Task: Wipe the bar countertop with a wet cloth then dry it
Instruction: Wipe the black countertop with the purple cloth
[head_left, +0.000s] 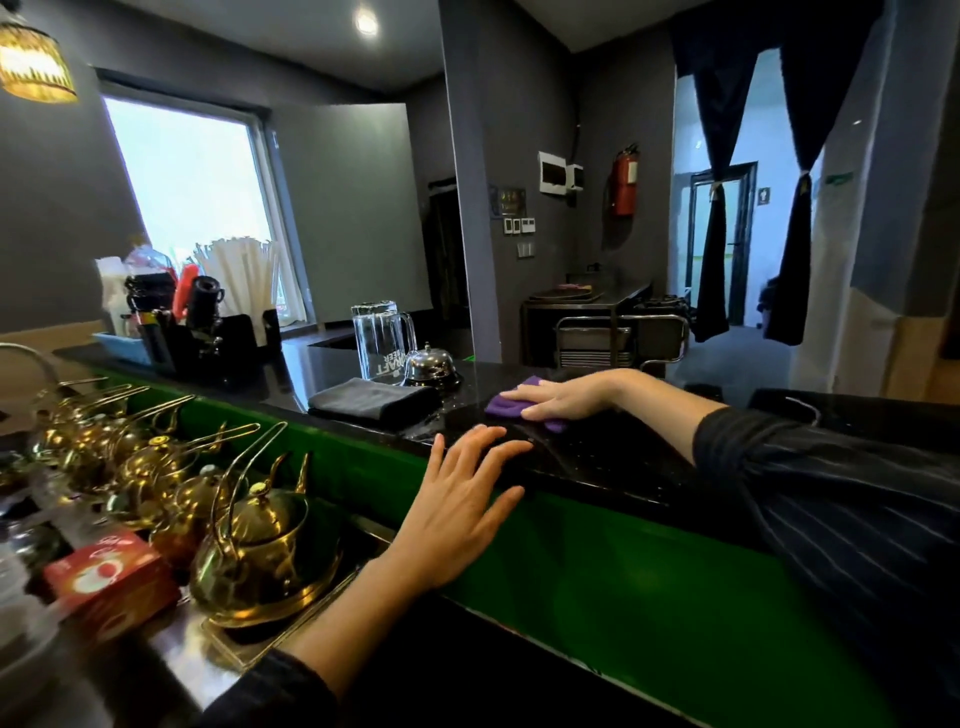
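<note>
The bar countertop (613, 457) is black, glossy stone above a green front panel. My right hand (563, 397) lies flat, palm down, pressing a purple cloth (506, 405) onto the counter, fingers pointing left. My left hand (457, 509) rests on the counter's near edge with fingers spread and nothing in it. A folded dark grey cloth (371, 399) lies on the counter to the left of the purple one, untouched by either hand.
An upturned glass beer mug (382, 340) and a silver call bell (431, 366) stand behind the grey cloth. A caddy of straws and tools (197, 317) sits further left. Brass teapots (260, 551) and a red box (111, 577) line the lower shelf.
</note>
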